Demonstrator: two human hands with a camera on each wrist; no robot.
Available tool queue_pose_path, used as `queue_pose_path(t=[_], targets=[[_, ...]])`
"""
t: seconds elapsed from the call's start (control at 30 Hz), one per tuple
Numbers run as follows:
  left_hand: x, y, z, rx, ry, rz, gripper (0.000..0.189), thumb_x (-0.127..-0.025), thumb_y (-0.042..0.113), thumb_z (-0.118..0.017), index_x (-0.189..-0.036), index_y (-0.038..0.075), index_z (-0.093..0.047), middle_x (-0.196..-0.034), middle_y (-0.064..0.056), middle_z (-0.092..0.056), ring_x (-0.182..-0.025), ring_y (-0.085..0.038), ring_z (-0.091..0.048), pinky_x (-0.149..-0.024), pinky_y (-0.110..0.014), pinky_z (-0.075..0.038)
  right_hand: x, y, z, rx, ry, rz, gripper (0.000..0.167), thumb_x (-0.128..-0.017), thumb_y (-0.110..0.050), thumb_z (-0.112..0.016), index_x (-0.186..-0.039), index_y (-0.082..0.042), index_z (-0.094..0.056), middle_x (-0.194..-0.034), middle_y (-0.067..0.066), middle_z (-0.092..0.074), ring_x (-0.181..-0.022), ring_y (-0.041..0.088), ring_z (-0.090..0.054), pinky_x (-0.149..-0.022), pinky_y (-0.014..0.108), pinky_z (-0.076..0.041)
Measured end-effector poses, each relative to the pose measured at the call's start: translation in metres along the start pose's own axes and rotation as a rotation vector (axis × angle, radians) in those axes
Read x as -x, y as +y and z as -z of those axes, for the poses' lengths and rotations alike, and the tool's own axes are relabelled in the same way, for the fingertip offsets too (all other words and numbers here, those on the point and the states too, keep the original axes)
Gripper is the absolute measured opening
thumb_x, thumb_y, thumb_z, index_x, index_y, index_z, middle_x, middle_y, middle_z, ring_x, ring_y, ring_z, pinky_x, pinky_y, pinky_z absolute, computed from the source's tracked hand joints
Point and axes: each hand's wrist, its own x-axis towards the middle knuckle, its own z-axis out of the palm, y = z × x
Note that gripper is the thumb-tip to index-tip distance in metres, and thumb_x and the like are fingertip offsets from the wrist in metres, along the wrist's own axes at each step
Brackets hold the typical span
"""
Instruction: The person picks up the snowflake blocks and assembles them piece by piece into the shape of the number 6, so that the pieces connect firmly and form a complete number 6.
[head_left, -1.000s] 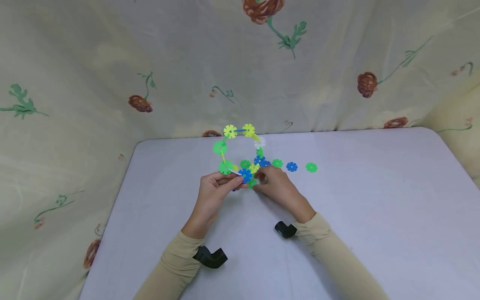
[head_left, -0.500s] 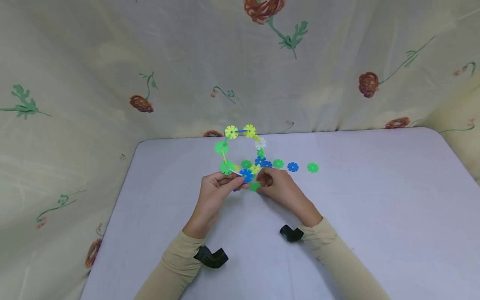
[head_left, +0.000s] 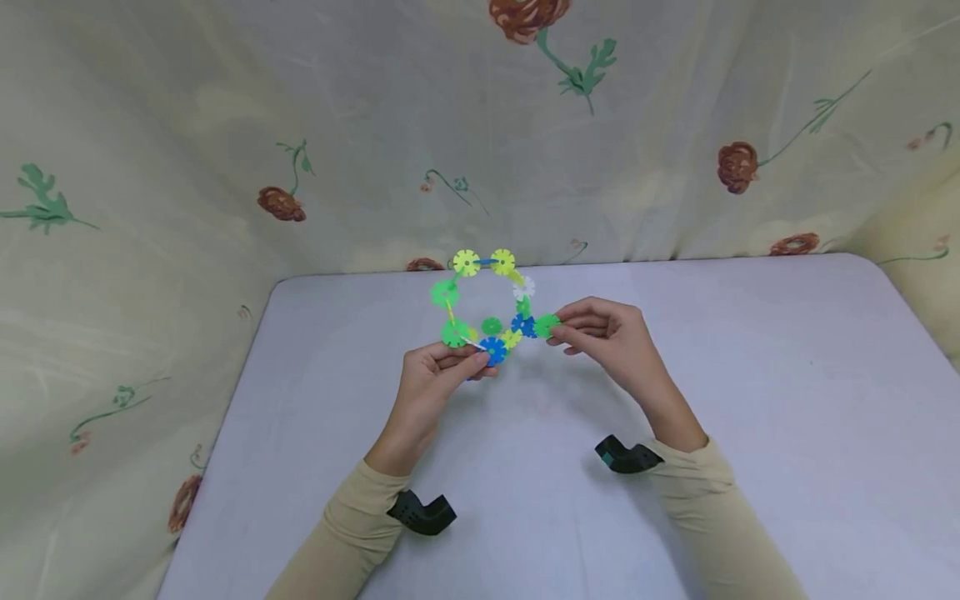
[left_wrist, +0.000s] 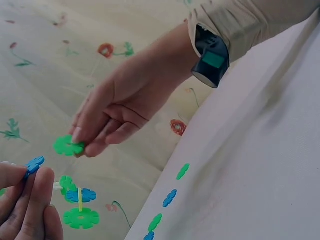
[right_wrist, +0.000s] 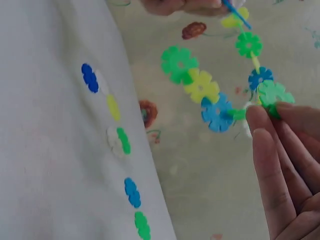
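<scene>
Blue is the disc (head_left: 492, 351) that the left hand (head_left: 433, 379) pinches, while the right hand (head_left: 611, 337) grips a green disc (head_left: 546, 325).

Chain (head_left: 446, 293): slotted yellow, green, blue, white discs linked in a curve; left hand (head_left: 435, 377) pinches its blue disc (head_left: 492, 351). Green disc (head_left: 546, 325): rim pinched by right hand (head_left: 611, 340), apart from chain.

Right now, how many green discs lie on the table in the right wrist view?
2. One green disc appears to overlap a pale disc mid-row; the other green disc is near the bottom edge, below a blue disc. Others may be hidden or out of frame.
</scene>
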Motion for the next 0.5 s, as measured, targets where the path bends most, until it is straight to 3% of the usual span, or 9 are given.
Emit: queue_pose_path(t=[0.23, 0.5], targets=[[0.001, 0.001, -0.001, -0.005, -0.004, 0.011, 0.021, -0.096, 0.010, -0.073, -0.108, -0.007, -0.071, -0.089, -0.002, -0.080, -0.093, -0.034, -0.079, -0.094, -0.033, -0.058, 0.004, -0.010, -0.013, -0.058, -0.107, 0.017, 0.015, -0.094, -0.008, -0.076, -0.106, -0.001, -0.072, -0.098, 0.014, -0.080, -0.089, 0.019, -0.079, -0.076, 0.033, -0.064], [0.000, -0.001, -0.002, -0.009, -0.021, 0.027, 0.022, -0.096, 0.012, -0.074, -0.109, -0.006, -0.072, -0.091, -0.004, -0.080, -0.091, -0.029, -0.079, -0.097, -0.035, -0.056, 0.008, -0.011, -0.019, -0.066, -0.118, 0.037, 0.013, -0.093, -0.005, -0.076, -0.105, -0.001, -0.073, -0.099, 0.014, -0.079, -0.086, 0.016, -0.079, -0.075, 0.034, -0.065]])
